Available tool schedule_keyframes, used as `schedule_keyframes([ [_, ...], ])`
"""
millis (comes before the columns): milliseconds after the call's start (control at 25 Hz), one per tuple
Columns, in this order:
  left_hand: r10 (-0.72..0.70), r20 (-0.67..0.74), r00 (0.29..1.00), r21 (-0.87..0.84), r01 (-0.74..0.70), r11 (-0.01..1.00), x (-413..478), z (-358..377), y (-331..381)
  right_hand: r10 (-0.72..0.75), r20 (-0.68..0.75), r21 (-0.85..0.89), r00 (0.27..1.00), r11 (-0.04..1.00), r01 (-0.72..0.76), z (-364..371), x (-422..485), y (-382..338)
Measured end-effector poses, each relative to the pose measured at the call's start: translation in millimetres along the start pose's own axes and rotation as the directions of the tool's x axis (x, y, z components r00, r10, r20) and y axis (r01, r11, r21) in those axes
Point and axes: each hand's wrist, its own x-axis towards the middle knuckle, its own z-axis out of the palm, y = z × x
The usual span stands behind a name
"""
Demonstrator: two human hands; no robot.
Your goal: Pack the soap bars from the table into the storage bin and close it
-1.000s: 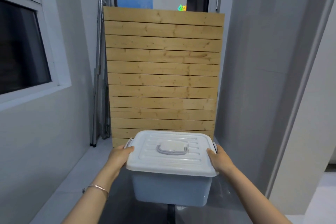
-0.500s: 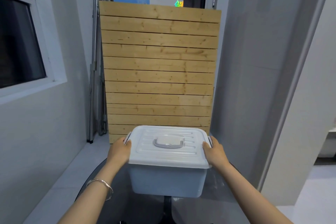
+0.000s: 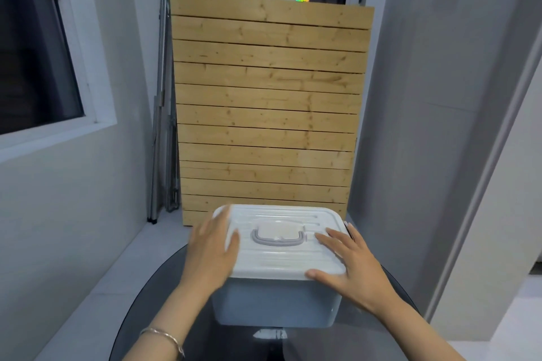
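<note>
A pale blue storage bin stands on a round dark glass table. Its white ribbed lid is on, with a grey handle folded flat in the middle. My left hand lies flat over the lid's left side, fingers straight and blurred. My right hand lies flat on the lid's right side, fingers spread, thumb at the front edge. No soap bars are visible; the bin's inside is hidden by the lid.
A slatted wooden panel leans upright just behind the table. Folded metal poles stand to its left. A grey wall with a window is on the left, a grey wall and door frame on the right.
Both hands left the lid's side edges and now lie flat on top of it. The view tilted down, showing more of the table.
</note>
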Motion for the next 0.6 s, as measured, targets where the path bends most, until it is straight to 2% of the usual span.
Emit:
schedule_keyframes([
  [40,0.103,0.092,0.99,0.027,-0.106,0.994,1.2,2.9,3.1,-0.006,-0.002,-0.009,1.0,1.0,0.006,1.0,0.8,0.9],
  [120,0.142,0.218,0.966,0.083,-0.163,0.983,5.7,7.7,2.8,-0.013,-0.045,0.005,0.999,1.0,0.014,5.2,2.4,2.4],
  [320,0.083,0.219,0.972,0.16,-0.12,0.98,11.7,10.1,2.4,-0.001,-0.032,0.058,1.0,0.998,0.003,5.3,13.8,6.8],
  [520,0.018,0.318,0.948,0.185,-0.081,0.979,15.8,5.0,8.4,-0.01,0.059,0.114,0.998,0.993,0.003,-7.3,12.0,-2.9],
  [600,0.015,0.353,0.936,0.181,-0.084,0.98,16.7,3.6,10.6,-0.059,0.033,0.128,0.998,0.99,0.054,-22.7,10.1,-15.4],
])
